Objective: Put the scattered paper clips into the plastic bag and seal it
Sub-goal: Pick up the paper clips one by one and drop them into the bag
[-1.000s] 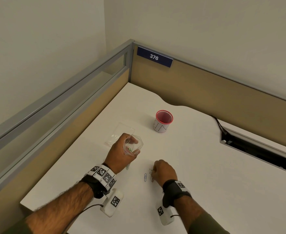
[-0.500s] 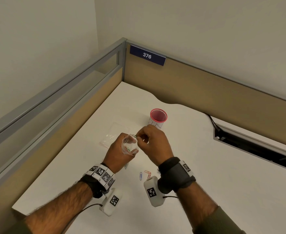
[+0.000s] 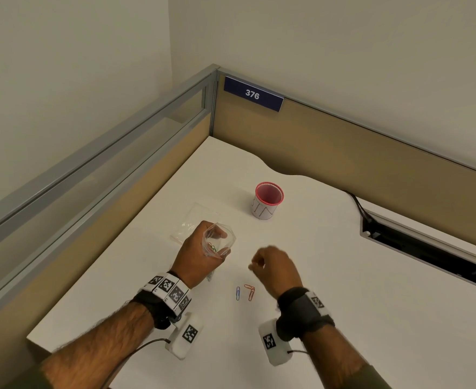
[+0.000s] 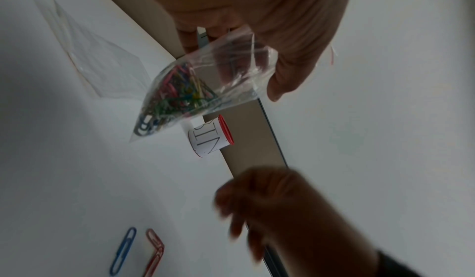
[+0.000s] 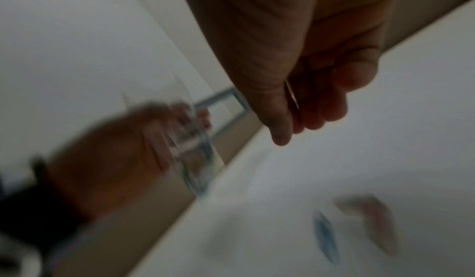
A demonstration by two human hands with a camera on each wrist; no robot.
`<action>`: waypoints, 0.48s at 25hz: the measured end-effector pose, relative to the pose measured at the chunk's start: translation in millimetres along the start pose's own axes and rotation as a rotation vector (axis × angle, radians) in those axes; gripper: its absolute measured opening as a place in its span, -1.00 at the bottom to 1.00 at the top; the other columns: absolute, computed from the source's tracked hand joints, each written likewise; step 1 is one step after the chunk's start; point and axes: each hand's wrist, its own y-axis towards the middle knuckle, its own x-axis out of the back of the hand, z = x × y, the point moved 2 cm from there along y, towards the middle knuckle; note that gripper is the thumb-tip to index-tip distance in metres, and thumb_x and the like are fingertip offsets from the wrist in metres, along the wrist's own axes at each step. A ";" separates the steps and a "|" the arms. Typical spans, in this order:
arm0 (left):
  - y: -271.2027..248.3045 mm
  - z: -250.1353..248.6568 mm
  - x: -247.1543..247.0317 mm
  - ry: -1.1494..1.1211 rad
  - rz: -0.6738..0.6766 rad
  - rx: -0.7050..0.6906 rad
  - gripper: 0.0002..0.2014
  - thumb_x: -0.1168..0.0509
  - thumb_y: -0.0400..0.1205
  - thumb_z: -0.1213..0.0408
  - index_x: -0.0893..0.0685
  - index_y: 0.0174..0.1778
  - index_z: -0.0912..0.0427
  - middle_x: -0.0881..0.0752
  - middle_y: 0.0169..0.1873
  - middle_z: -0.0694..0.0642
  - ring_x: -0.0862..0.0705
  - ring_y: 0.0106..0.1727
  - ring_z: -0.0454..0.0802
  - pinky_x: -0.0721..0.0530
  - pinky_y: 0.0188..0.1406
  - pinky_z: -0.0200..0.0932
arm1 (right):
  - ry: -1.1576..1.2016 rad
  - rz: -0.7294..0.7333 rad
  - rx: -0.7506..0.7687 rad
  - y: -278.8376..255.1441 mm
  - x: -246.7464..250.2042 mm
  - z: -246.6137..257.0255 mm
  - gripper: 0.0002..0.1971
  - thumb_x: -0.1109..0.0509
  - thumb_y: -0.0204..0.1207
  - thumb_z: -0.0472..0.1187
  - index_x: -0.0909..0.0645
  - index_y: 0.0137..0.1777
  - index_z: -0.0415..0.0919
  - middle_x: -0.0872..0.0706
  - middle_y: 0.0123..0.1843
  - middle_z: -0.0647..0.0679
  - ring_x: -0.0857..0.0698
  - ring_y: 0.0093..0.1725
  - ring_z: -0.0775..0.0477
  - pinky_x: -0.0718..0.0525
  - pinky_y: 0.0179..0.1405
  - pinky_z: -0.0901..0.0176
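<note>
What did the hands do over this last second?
The right hand carried a clip from the table to the plastic bag, dropped it in, and is now coming back toward the blue paper clip and red paper clips. The left hand kept holding the bag open.

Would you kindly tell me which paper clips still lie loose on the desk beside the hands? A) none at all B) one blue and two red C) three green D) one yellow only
B: the head view shows a blue paper clip and two red paper clips touching in a V on the desk, outside the plastic bag.
</note>
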 end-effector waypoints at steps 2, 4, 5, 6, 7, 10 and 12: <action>0.1 0.2 0.0 -0.001 -0.001 -0.010 -0.64 -0.55 0.46 0.48 -0.59 0.08 0.18 -0.73 0.08 0.10 -0.68 0.18 -0.15 -0.56 0.19 -0.48 | -0.114 0.184 -0.134 -11.6 -35.0 -20.9 -0.70 -0.41 0.50 0.09 -0.63 0.03 -0.13 -0.68 0.07 -0.08 -0.67 0.03 -0.11 -0.66 0.03 0.05; 1.0 0.9 0.7 -0.007 -0.007 -0.014 -0.63 -0.55 0.45 0.50 -0.59 0.08 0.22 -0.72 0.08 0.12 -0.67 0.17 -0.13 -0.57 0.21 -0.43 | -0.113 0.239 -0.229 -19.4 -60.3 -31.9 -0.54 -0.44 0.43 0.19 -0.59 0.15 -0.15 -0.65 0.14 -0.09 -0.67 0.10 -0.14 -0.61 -0.01 0.10; 1.4 1.6 1.0 -0.010 -0.009 -0.015 -0.63 -0.55 0.44 0.51 -0.59 0.08 0.23 -0.73 0.08 0.13 -0.68 0.17 -0.10 -0.58 0.23 -0.38 | -0.085 0.229 -0.252 -20.7 -69.2 -33.7 -0.48 -0.46 0.40 0.20 -0.56 0.18 -0.16 -0.62 0.15 -0.10 -0.67 0.10 -0.15 -0.58 -0.04 0.12; 1.6 2.4 1.3 -0.011 -0.010 -0.017 -0.63 -0.55 0.44 0.51 -0.59 0.09 0.24 -0.73 0.08 0.13 -0.69 0.17 -0.07 -0.59 0.24 -0.33 | -0.051 0.209 -0.261 -19.8 -76.8 -33.7 -0.46 -0.48 0.39 0.19 -0.54 0.21 -0.17 -0.58 0.16 -0.10 -0.67 0.10 -0.16 -0.56 -0.05 0.12; 1.4 3.2 2.1 -0.012 -0.009 -0.019 -0.63 -0.56 0.44 0.51 -0.59 0.09 0.24 -0.73 0.08 0.13 -0.69 0.18 -0.05 -0.60 0.25 -0.29 | -0.029 0.192 -0.253 -18.1 -82.6 -32.0 -0.47 -0.49 0.40 0.15 -0.52 0.23 -0.18 -0.55 0.17 -0.11 -0.66 0.10 -0.18 -0.57 -0.04 0.11; 1.7 3.7 3.6 -0.010 -0.005 -0.020 -0.62 -0.56 0.44 0.48 -0.60 0.09 0.19 -0.73 0.09 0.10 -0.69 0.19 -0.04 -0.63 0.25 -0.25 | -0.063 0.149 -0.184 -9.6 -92.3 -26.1 -0.66 -0.37 0.56 -0.01 -0.54 0.20 -0.21 -0.55 0.17 -0.15 -0.65 0.11 -0.21 -0.59 0.02 0.07; 2.3 3.5 5.1 -0.010 -0.006 -0.021 -0.62 -0.56 0.44 0.48 -0.60 0.09 0.20 -0.73 0.09 0.10 -0.70 0.20 -0.02 -0.63 0.25 -0.22 | -0.104 0.118 -0.104 -1.5 -93.0 -25.2 -0.83 -0.22 0.63 -0.19 -0.58 0.09 -0.24 -0.60 0.13 -0.18 -0.64 0.10 -0.24 -0.60 0.02 0.04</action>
